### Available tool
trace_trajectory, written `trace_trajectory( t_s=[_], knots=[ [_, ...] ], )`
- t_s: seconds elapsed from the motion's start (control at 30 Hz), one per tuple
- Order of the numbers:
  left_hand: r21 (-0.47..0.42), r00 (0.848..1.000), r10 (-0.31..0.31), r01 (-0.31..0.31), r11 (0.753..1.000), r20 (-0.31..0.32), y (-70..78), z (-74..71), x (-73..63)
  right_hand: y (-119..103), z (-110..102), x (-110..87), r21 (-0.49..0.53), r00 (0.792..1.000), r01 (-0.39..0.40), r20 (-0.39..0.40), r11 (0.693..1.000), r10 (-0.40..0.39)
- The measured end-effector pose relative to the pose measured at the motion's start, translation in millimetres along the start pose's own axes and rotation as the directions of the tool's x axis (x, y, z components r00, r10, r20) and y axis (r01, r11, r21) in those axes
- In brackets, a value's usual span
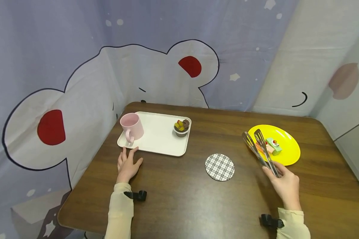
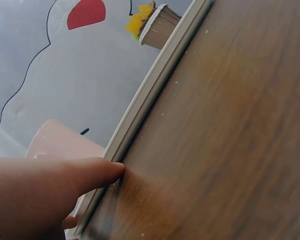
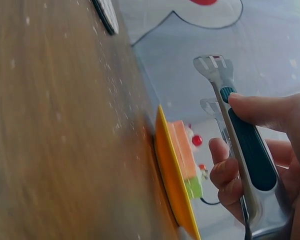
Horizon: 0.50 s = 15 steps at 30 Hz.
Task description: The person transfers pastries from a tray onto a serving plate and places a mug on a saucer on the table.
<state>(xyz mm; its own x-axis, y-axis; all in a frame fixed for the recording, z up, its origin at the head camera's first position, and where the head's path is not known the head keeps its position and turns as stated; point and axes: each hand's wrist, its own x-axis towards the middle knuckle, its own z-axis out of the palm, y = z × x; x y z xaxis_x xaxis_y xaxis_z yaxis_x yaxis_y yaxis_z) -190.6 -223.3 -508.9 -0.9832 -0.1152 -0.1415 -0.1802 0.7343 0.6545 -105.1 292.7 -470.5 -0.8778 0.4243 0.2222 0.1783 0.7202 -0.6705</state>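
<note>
My right hand (image 1: pixel 285 184) grips metal tongs (image 3: pixel 250 150) with dark green inlays, the thumb on one arm and fingers curled round the other. The slotted tips stand apart above the left part of a yellow plate (image 1: pixel 291 149). On that plate sit an orange cake slice (image 3: pixel 180 145) and a green cake slice (image 1: pixel 276 146), each with a red-topped garnish. My left hand (image 1: pixel 128 166) lies with spread fingers on the table at the near edge of a white tray (image 1: pixel 158 132). Just beyond its fingertips, a pink mug (image 1: pixel 133 127) stands at the tray's left end.
A chocolate cupcake (image 1: pixel 181 130) topped with yellow pieces sits at the tray's right end. Between tray and plate, a round checked coaster (image 1: pixel 219 167) lies on the brown wooden table (image 1: pixel 179 192). A patterned curtain (image 1: pixel 155 76) hangs behind the table.
</note>
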Motion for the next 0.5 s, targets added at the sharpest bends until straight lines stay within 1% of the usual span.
trace_trajectory(
  t_s=[0.07,0.17,0.33,0.4,0.5],
  knots=[
    [-0.004,1.0,0.0,0.0,1.0,-0.002,0.1,0.2,0.0,-3,3,-0.1,-0.003,1.0,0.025,0.015,1.0,-0.025],
    [-0.005,1.0,0.0,0.0,1.0,-0.002,0.1,0.3,-0.1,-8,9,-0.6,-0.012,0.996,0.083,0.029,0.996,-0.083],
    [-0.001,1.0,-0.004,0.004,1.0,-0.005,-0.7,-0.1,-0.1,-18,20,-0.1,0.007,0.984,0.175,0.035,0.985,-0.175],
    [-0.001,1.0,-0.006,0.006,1.0,-0.005,-0.9,0.0,0.1,-22,24,0.6,0.021,0.98,0.19,0.047,0.981,-0.191],
    [0.001,1.0,-0.005,0.005,1.0,-0.003,-0.4,0.3,0.1,-28,29,1.3,0.034,0.977,0.193,0.081,0.981,-0.195]
  ],
)
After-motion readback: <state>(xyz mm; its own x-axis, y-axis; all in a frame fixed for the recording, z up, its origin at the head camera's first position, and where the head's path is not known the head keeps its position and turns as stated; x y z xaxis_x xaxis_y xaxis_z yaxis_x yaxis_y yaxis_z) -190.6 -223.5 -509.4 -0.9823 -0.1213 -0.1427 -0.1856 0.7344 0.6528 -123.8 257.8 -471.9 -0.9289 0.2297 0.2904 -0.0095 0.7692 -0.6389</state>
